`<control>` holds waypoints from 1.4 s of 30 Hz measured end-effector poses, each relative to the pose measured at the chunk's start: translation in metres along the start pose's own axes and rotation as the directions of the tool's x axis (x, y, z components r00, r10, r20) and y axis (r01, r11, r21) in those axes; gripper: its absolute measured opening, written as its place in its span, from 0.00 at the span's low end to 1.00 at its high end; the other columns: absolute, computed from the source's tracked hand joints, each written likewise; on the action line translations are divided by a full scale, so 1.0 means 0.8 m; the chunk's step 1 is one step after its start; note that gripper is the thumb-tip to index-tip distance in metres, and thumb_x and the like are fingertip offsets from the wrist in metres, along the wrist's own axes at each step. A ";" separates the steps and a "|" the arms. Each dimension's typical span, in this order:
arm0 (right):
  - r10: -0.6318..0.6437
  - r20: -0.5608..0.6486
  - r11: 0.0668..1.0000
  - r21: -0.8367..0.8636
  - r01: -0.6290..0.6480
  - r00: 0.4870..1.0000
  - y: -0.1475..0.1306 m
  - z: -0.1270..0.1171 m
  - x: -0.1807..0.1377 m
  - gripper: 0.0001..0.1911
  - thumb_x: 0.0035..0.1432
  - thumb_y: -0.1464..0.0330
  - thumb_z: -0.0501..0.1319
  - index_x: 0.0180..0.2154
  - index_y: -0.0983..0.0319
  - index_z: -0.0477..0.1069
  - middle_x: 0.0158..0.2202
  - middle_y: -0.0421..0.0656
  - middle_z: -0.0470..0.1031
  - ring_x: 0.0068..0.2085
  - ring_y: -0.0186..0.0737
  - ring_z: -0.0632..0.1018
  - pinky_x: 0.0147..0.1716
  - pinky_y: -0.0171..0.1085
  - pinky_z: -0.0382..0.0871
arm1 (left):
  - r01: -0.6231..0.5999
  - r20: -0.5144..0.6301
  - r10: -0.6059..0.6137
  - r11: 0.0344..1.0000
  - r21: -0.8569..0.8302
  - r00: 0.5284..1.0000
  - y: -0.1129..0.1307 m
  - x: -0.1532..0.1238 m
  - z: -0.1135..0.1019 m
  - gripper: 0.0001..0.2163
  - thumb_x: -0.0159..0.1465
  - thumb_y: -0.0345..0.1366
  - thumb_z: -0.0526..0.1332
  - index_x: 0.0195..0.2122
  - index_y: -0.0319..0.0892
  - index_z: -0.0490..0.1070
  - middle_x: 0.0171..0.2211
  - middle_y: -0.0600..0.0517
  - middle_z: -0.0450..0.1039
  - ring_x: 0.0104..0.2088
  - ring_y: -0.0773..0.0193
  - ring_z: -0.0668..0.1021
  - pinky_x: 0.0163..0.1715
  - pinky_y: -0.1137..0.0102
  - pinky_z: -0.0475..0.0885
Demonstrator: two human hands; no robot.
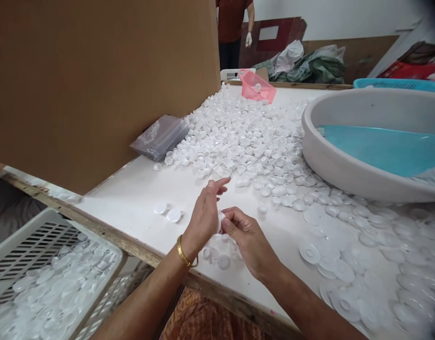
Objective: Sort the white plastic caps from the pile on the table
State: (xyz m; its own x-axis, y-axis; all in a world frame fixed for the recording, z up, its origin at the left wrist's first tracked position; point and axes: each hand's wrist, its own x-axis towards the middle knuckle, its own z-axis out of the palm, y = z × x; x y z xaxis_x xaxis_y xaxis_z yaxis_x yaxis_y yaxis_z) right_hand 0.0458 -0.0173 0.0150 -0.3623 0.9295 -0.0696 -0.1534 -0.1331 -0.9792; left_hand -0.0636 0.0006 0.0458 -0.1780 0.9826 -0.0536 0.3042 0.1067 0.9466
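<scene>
In the middle of the head view, both hands meet just above the near part of the white table. My right hand is closed in a pinch on a small round white plastic cap. Against the other side of that cap rests the palm of my left hand, its fingers stretched out and pointing away; a gold bangle circles the wrist. Several loose white pieces lie right below the hands. Two white caps sit to the left of my left hand.
A wide heap of white caps spreads over the table. A grey tub stands right, a pink scoop at the back. Flat white discs lie front right. A cardboard sheet, plastic bags and a crate are left. Someone stands behind.
</scene>
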 end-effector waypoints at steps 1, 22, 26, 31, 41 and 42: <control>-0.024 0.002 0.999 -0.025 0.024 1.000 -0.002 0.000 0.000 0.10 0.56 0.64 0.56 0.25 0.60 0.65 0.34 0.40 0.64 0.35 0.34 0.68 0.35 0.34 0.64 | 0.001 0.004 -0.001 1.000 0.001 1.000 0.001 -0.002 -0.001 0.27 0.65 0.53 0.36 0.49 0.49 0.70 0.38 0.49 0.70 0.40 0.61 0.71 0.45 0.62 0.66; -0.051 0.017 0.998 -0.043 0.052 0.999 -0.009 0.000 -0.005 0.10 0.57 0.64 0.55 0.26 0.61 0.63 0.30 0.39 0.64 0.30 0.33 0.71 0.29 0.36 0.76 | -0.118 0.083 0.129 0.985 -0.124 0.988 -0.006 -0.009 0.007 0.29 0.65 0.51 0.34 0.53 0.46 0.66 0.38 0.49 0.71 0.39 0.61 0.74 0.45 0.62 0.68; -0.017 -0.011 1.000 0.002 0.017 1.000 -0.009 -0.004 -0.001 0.11 0.55 0.62 0.57 0.25 0.61 0.63 0.27 0.38 0.64 0.29 0.33 0.70 0.31 0.37 0.75 | -0.183 0.071 0.187 0.981 -0.057 0.980 -0.008 0.002 0.019 0.29 0.65 0.52 0.35 0.53 0.44 0.67 0.37 0.49 0.71 0.38 0.63 0.73 0.45 0.64 0.68; 0.142 -0.017 0.959 0.252 -0.133 0.990 0.004 -0.010 0.005 0.15 0.52 0.57 0.60 0.24 0.62 0.63 0.26 0.37 0.62 0.29 0.32 0.68 0.31 0.39 0.74 | -0.098 0.039 0.102 0.991 -0.089 0.994 -0.010 0.013 0.029 0.30 0.65 0.50 0.31 0.54 0.44 0.65 0.38 0.48 0.69 0.34 0.66 0.73 0.36 0.68 0.72; 0.223 -0.061 0.876 0.451 -0.172 0.973 0.014 -0.023 0.019 0.13 0.51 0.59 0.61 0.27 0.62 0.65 0.30 0.39 0.71 0.35 0.34 0.74 0.42 0.39 0.69 | -0.398 0.180 0.359 0.872 0.284 0.916 -0.022 -0.003 -0.021 0.14 0.59 0.44 0.58 0.41 0.43 0.73 0.36 0.49 0.71 0.34 0.66 0.74 0.36 0.70 0.71; 0.236 -0.037 0.873 0.447 -0.196 0.971 0.014 -0.018 0.019 0.13 0.52 0.59 0.60 0.27 0.62 0.65 0.30 0.40 0.71 0.34 0.34 0.74 0.42 0.39 0.69 | -0.369 0.182 0.327 0.878 0.305 0.927 -0.024 -0.002 -0.023 0.15 0.57 0.46 0.59 0.41 0.44 0.73 0.37 0.49 0.72 0.34 0.65 0.74 0.36 0.69 0.72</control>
State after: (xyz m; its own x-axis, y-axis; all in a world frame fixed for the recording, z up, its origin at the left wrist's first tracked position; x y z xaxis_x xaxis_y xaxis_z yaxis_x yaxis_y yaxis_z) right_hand 0.0517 0.0001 0.0004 -0.3542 0.8837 -0.3060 -0.4742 -0.4517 -0.7557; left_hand -0.0868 -0.0055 0.0336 0.1045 0.9738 0.2021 0.6183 -0.2228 0.7537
